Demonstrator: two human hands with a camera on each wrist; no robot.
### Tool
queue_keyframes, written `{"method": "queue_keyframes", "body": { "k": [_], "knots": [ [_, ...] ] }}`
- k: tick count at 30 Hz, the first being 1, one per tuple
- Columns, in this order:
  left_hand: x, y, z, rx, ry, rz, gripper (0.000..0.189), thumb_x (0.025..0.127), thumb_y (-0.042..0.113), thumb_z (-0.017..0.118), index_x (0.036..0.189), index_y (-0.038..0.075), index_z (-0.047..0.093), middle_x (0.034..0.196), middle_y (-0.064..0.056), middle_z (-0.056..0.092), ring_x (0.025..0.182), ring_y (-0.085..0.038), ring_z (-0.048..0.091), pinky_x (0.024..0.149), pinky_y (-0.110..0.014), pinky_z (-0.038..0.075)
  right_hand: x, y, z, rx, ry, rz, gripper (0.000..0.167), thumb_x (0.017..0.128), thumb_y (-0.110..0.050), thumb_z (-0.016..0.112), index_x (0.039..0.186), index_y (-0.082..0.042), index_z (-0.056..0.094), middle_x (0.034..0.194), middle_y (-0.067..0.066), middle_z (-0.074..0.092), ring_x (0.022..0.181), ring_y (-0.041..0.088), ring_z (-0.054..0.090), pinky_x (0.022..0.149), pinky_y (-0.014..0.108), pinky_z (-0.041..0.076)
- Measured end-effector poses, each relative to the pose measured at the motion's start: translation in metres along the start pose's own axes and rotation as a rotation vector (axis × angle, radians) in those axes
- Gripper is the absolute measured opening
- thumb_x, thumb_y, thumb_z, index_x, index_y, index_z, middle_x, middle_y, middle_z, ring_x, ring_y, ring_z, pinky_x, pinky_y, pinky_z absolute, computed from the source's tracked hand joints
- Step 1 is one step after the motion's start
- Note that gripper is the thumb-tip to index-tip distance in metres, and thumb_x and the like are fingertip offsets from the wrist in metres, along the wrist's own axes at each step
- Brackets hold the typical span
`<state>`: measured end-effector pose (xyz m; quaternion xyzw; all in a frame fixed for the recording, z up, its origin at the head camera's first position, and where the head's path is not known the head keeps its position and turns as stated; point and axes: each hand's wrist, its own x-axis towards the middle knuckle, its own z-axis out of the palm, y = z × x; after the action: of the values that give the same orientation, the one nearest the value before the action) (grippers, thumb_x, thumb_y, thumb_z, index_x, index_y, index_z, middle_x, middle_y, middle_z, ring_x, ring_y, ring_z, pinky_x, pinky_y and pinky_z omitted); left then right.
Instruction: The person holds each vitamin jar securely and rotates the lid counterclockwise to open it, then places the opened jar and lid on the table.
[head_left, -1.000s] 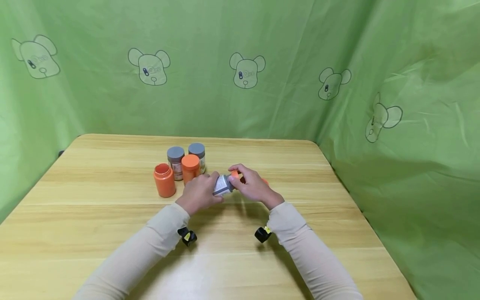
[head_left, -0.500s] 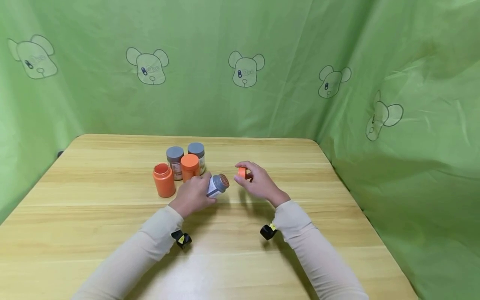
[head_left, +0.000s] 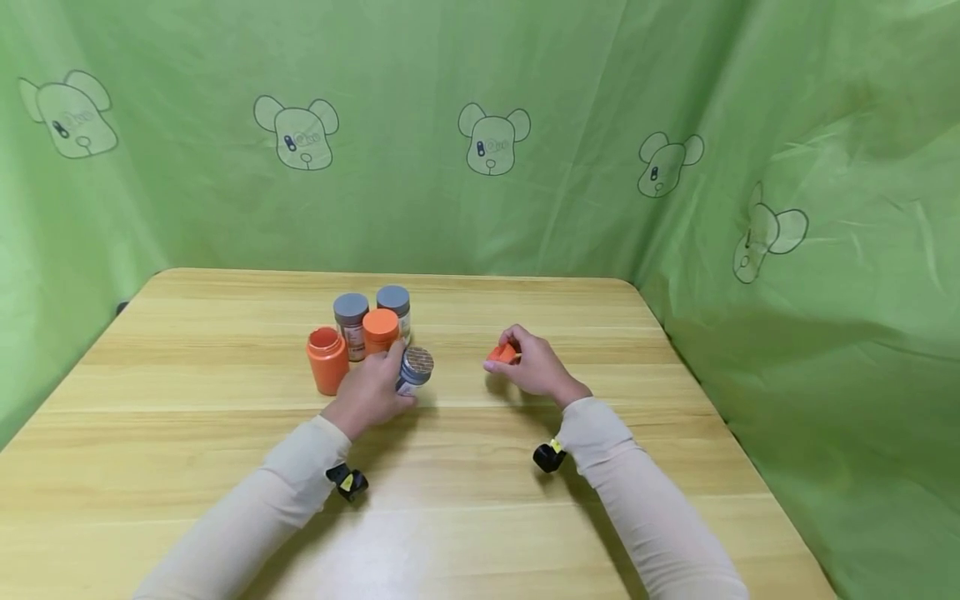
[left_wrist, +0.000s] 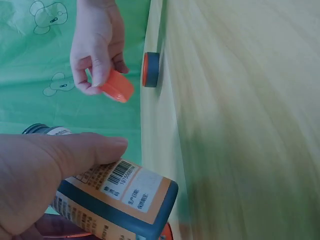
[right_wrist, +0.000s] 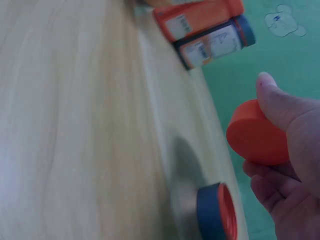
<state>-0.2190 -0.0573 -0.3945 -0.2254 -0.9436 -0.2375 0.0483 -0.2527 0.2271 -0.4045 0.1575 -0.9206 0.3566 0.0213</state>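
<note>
My left hand (head_left: pixel 369 393) grips a grey jar (head_left: pixel 411 385) with a printed label. Its lid is off, and a brown patterned surface shows at its mouth. In the left wrist view the thumb lies along the jar's barcode label (left_wrist: pixel 125 182). To the right, my right hand (head_left: pixel 538 368) pinches an orange lid (head_left: pixel 501 355) between thumb and fingers, apart from the jar. Below that hand, in the right wrist view, a grey lid (right_wrist: pixel 209 212) with an orange inside stands on the table; the head view hides it behind the hand.
Left of the held jar stand an open orange jar (head_left: pixel 328 367), an orange-lidded jar (head_left: pixel 381 325) and two grey-lidded jars, one left (head_left: pixel 351 312) and one right (head_left: pixel 393 300). Green curtains (head_left: pixel 420 208) hang behind and right of the wooden table (head_left: pixel 450 533).
The orange lid was at the grey jar's mouth; my hands have since parted. The left went left, bringing the jar more upright beside the other jars, while the right took the lid rightward and turned it.
</note>
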Motion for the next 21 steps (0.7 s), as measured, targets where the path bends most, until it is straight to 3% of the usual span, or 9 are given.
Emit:
{"method": "queue_keyframes", "body": {
  "k": [9, 17, 21],
  "knots": [
    [-0.003, -0.006, -0.005, 0.009, 0.054, 0.014, 0.067, 0.069, 0.019, 0.089, 0.118, 0.000, 0.048, 0.102, -0.020, 0.060, 0.089, -0.032, 0.062, 0.078, -0.046, 0.053, 0.005, 0.012, 0.000, -0.110, 0.001, 0.007, 0.034, 0.083, -0.025, 0.079, 0.083, -0.008, 0.049, 0.081, 0.005, 0.053, 0.072, 0.019, 0.048, 0.063, 0.031, 0.041],
    [-0.005, -0.012, -0.007, -0.035, 0.080, 0.018, 0.069, 0.067, 0.010, 0.087, 0.119, 0.004, 0.043, 0.103, -0.021, 0.062, 0.088, -0.033, 0.064, 0.077, -0.046, 0.054, 0.015, 0.018, 0.003, -0.178, 0.009, 0.005, 0.032, 0.084, -0.028, 0.078, 0.077, -0.011, 0.051, 0.084, 0.005, 0.056, 0.081, 0.021, 0.053, 0.074, 0.033, 0.045],
    [-0.008, -0.013, -0.010, -0.045, 0.078, 0.023, 0.069, 0.067, 0.006, 0.087, 0.120, 0.005, 0.042, 0.106, -0.022, 0.061, 0.092, -0.034, 0.064, 0.080, -0.047, 0.053, 0.018, 0.019, 0.004, -0.214, 0.027, 0.004, 0.032, 0.083, -0.027, 0.079, 0.074, -0.011, 0.052, 0.081, 0.005, 0.056, 0.076, 0.022, 0.049, 0.069, 0.034, 0.042]
  ]
}}
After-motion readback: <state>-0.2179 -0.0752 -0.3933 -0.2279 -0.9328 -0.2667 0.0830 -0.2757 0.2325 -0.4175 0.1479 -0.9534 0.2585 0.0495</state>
